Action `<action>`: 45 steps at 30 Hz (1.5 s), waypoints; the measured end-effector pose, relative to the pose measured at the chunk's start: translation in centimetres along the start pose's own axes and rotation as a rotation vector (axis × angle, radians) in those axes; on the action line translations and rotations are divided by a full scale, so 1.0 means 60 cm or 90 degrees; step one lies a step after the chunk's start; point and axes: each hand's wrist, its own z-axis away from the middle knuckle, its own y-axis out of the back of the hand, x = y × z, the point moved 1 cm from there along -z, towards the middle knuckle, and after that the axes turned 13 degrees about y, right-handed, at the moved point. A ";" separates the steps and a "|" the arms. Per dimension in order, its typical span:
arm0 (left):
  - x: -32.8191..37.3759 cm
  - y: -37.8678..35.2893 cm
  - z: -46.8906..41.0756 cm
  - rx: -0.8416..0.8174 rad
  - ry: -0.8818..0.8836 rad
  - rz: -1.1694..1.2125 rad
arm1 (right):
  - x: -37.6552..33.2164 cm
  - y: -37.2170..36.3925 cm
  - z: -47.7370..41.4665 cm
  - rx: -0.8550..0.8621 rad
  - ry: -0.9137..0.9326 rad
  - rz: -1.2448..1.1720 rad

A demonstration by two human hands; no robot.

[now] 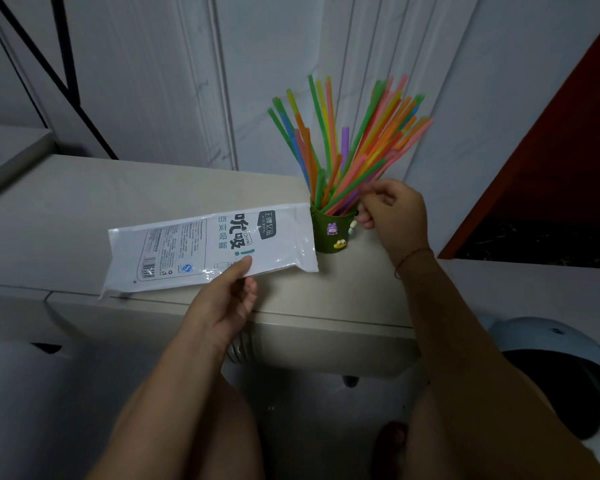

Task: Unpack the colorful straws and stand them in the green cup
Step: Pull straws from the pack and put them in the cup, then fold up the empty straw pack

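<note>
At frame centre the left hand (227, 299) is pinching the flat straw packet (208, 245) aside, while the right hand (394, 213), fingers loosely curled, is steadying colorful straws (354, 147) fanning from the green cup (331, 230) on the worktop (66, 209).

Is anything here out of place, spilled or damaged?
Nothing is spilled or damaged. The straws stand in the green cup, fanned out rather than upright. The cup sits close to the counter's right end. The left hand holds the flat, empty-looking packet.
</note>
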 end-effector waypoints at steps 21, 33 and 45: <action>0.012 0.002 0.069 -0.129 -0.078 -0.404 | -0.016 -0.014 0.071 -0.424 -0.358 -0.326; 0.024 0.008 0.074 -0.032 -0.189 -0.472 | -0.049 -0.020 0.090 -0.387 -0.198 -0.178; 0.024 0.011 0.077 -0.059 -0.146 -0.379 | -0.051 -0.026 0.092 -0.366 -0.199 -0.235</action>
